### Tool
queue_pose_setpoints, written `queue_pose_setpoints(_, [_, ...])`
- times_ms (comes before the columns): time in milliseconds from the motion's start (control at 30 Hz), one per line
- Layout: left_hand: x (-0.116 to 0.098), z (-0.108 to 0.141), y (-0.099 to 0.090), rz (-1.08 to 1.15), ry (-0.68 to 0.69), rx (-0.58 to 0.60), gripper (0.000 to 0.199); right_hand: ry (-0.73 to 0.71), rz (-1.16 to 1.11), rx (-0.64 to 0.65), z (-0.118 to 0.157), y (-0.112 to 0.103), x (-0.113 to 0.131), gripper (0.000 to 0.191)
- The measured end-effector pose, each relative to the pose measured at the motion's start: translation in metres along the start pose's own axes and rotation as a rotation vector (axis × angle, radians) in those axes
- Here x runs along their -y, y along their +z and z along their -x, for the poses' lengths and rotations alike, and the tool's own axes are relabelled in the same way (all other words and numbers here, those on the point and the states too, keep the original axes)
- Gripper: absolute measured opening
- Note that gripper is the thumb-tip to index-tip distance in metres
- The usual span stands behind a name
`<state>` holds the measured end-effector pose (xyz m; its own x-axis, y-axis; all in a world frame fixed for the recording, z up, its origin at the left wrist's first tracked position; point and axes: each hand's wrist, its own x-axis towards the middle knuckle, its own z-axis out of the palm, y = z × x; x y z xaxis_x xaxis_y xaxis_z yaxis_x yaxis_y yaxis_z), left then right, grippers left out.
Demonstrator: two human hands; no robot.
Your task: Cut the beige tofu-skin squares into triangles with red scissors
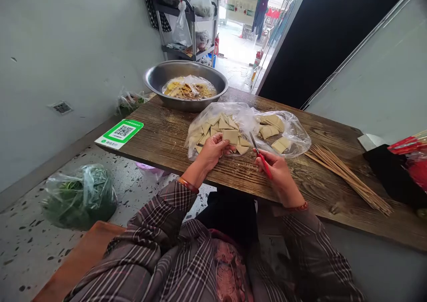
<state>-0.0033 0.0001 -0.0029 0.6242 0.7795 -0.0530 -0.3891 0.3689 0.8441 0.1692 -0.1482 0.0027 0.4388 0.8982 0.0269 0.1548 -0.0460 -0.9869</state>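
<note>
Left hand: closed on one flat tan square of tofu skin, pinched at its near edge with thumb on top.
Right hand: wrapped around red-handled scissors, blades pointed up and away, nearly shut.
Gap between hands: small; scissor tips just beside the held square, not touching it.
Where the square was: lifted a bit over the near edge of the clear plastic bag, over the wooden table.
Look of the square: thin, pale yellow-brown, soft-looking, straight sides, corners a little bent.
Other pieces: many more tan squares heaped on the bag, one pile by the left hand, a smaller pile further right.
Doing it well, as a guess: best to keep the square flat and tight, fingers back from the blades, cut slow and straight.
Table: dark brown wood with rough lines.
Thin bamboo sticks: lying in a bunch to the right of the bag.
Big round metal bowl: at the far end, holding yellow strips under plastic.
Green and white card with a square code: at the left table edge.
Bag of green leaves: down on the speckled floor.
</note>
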Motion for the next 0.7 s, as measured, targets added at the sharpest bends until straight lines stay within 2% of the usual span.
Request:
queue_pose_setpoints(100, [0.000, 0.000, -0.002, 0.066, -0.013, -0.006, 0.032, 0.015, 0.044, 0.041, 0.009, 0.004, 0.006, 0.060])
queue_pose_setpoints(233, [0.002, 0.000, -0.004, 0.125, -0.005, 0.022, 0.034, 0.028, 0.066, 0.020, 0.011, 0.011, 0.010, 0.061])
queue_pose_setpoints(367, [0.004, 0.001, -0.003, 0.108, 0.099, 0.054, 0.028, 0.038, 0.032, 0.002, 0.007, 0.016, 0.015, 0.063])
queue_pose_setpoints(500, [0.002, 0.003, -0.002, -0.016, 0.195, 0.008, 0.022, 0.040, 0.026, 0.004, 0.007, 0.020, 0.019, 0.061])
queue_pose_setpoints(700, [-0.002, 0.004, -0.006, 0.132, 0.093, -0.073, 0.026, 0.030, 0.058, 0.002, 0.010, 0.028, 0.021, 0.061])
